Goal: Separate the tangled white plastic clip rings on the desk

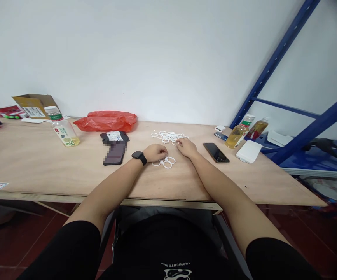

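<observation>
My left hand (156, 152), with a black watch on its wrist, rests on the wooden table. Its fingers are curled and pressed together; what is between them is too small to make out. Just below those fingers lies a small cluster of white rings (168, 163), partly hidden by the hand. Farther back is a loose pile of thin white rings (167, 136), overlapping one another. My right hand (187, 147) is at the pile's near right edge, its fingertips closed at a white ring there.
On the wooden table (54, 171), a red plastic bag (107, 121), a black packet (115, 136) and a dark flat object (115, 152) lie left. A bottle (65, 130) stands farther left. A phone (216, 152), another bottle (238, 134) and a white case (248, 151) are right, near a blue frame (285, 46).
</observation>
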Action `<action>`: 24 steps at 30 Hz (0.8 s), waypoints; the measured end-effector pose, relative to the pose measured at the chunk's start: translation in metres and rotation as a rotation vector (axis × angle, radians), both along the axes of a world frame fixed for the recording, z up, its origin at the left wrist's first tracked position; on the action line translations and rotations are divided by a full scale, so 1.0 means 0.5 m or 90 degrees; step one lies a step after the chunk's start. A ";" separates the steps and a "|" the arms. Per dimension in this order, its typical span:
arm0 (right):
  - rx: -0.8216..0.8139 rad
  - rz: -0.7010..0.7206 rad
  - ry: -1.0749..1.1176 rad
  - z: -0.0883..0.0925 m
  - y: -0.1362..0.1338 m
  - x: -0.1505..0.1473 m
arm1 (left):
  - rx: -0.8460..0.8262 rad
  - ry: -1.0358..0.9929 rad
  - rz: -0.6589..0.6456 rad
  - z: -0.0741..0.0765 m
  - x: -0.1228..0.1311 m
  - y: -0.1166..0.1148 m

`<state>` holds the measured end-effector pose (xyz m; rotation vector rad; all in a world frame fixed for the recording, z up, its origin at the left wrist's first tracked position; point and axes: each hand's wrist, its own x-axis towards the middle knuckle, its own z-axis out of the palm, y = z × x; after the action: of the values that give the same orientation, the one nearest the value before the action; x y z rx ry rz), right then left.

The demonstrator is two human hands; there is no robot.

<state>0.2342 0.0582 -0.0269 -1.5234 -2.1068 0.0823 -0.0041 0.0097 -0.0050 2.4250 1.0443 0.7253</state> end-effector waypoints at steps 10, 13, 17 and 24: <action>-0.028 0.012 -0.026 0.001 -0.006 -0.010 | -0.089 -0.036 -0.020 0.011 0.015 -0.023; -0.037 0.007 -0.025 0.004 -0.010 -0.011 | -0.114 -0.049 -0.023 0.011 0.015 -0.024; -0.042 0.006 -0.031 0.008 -0.012 -0.012 | -0.132 -0.078 -0.008 0.011 0.014 -0.022; -0.030 0.043 -0.057 0.006 -0.008 -0.014 | -0.066 -0.112 0.054 -0.002 0.006 -0.004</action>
<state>0.2272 0.0541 -0.0241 -1.5082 -2.2425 0.0891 -0.0012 0.0077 -0.0062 2.1965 1.0905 0.8727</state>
